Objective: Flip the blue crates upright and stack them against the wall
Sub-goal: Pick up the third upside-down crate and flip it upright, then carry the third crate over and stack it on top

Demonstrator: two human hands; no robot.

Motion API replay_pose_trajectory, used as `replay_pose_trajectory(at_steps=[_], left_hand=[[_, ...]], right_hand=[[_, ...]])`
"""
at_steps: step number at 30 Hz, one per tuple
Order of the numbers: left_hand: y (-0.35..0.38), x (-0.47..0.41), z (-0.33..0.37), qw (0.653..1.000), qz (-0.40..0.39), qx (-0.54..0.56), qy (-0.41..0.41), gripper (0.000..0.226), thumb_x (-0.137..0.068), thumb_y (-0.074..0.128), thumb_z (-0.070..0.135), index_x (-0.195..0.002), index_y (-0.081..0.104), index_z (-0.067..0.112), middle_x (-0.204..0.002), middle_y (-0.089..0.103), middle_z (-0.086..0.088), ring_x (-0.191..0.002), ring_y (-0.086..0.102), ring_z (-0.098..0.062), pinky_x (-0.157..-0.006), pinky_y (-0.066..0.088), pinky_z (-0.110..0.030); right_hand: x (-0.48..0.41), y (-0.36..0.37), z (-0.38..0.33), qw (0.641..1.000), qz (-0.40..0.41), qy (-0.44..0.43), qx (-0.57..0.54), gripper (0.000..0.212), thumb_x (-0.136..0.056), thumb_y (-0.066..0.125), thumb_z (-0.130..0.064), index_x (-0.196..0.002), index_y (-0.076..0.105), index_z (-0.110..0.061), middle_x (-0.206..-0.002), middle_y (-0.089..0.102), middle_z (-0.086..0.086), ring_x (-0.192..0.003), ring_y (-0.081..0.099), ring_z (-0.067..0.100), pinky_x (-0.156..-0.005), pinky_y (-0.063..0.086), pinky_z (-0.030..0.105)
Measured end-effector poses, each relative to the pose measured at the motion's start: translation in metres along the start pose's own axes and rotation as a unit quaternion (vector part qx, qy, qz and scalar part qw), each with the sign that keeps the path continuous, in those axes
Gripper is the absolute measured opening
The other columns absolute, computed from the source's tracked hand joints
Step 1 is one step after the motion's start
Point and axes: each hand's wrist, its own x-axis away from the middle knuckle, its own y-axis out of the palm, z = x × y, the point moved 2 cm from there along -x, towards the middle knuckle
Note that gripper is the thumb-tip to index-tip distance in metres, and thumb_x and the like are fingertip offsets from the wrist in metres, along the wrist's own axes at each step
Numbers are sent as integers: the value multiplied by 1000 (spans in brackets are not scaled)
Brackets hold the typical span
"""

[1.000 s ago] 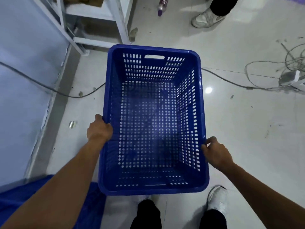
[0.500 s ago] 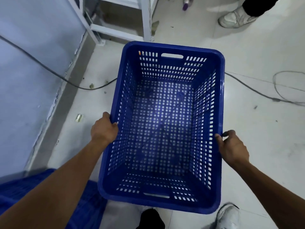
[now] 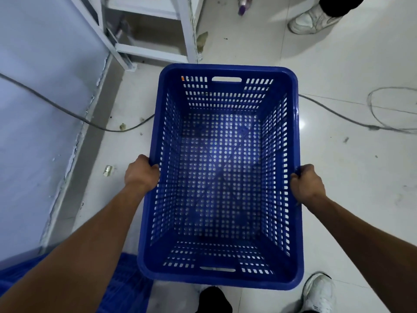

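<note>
A blue perforated crate point(image 3: 222, 71) is upright with its open top facing me, held above the floor in the middle of the view. My left hand point(image 3: 141, 175) grips its left long rim, and my right hand point(image 3: 306, 185) grips the right long rim. Both hands are closed around the edge, about midway along it. Part of another blue crate point(image 3: 126, 288) shows at the bottom left, mostly hidden under my left arm. The pale wall point(image 3: 33, 109) runs along the left side.
A white metal rack point(image 3: 158, 53) stands at the wall ahead. A grey cable point(image 3: 67, 112) crosses the floor under the crate, and more loops of wire point(image 3: 383, 114) lie at right. Another person's white shoe point(image 3: 311, 21) is at top right. My own shoe point(image 3: 317, 292) is below.
The crate has swung back toward the right and squared up with me, still gripped by both hands. The rack and the wall have slid further into view.
</note>
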Motion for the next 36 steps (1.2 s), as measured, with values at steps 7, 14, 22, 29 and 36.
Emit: replay_pose_trajectory(at_steps=[7,14,22,29,36], left_hand=[[-6,11,20,999,6,47,0,31,-99,54,28,-115,59,3,-114,64,-17,-94,59,-30,-83,50,-37],[-49,73,40,994,-14,106,-1,23,-95,56,29,-99,60,7,-99,65,-8,-91,61,-26,-76,49,-31],[-111,190,70,994,8,105,37,41,-89,67,45,-104,54,9,-95,61,-3,-85,59,-22,-74,47,-35],[-166,299,102,991,57,74,93,34,-92,65,33,-107,51,6,-95,62,-7,-81,58,-23,-71,49,-36],[-215,425,112,992,91,83,32,31,-93,60,30,-106,51,5,-94,58,-7,-81,55,-25,-69,47,-35]], right_hand=[[-4,-27,0,999,29,-4,21,21,-96,47,-15,-113,44,-3,-96,52,8,-82,53,29,-75,47,38],[36,-87,1,999,33,-8,18,21,-93,50,-13,-109,44,-1,-94,53,12,-79,52,32,-73,41,36],[125,-189,1,991,121,-61,9,24,-99,46,-13,-118,43,2,-92,53,11,-73,49,28,-69,38,34],[178,-290,12,980,169,-101,20,26,-104,36,-27,-107,47,-4,-96,61,16,-75,57,34,-67,43,39],[233,-375,6,975,157,-159,18,25,-100,48,-23,-110,53,-2,-108,62,21,-94,62,40,-79,47,43]])
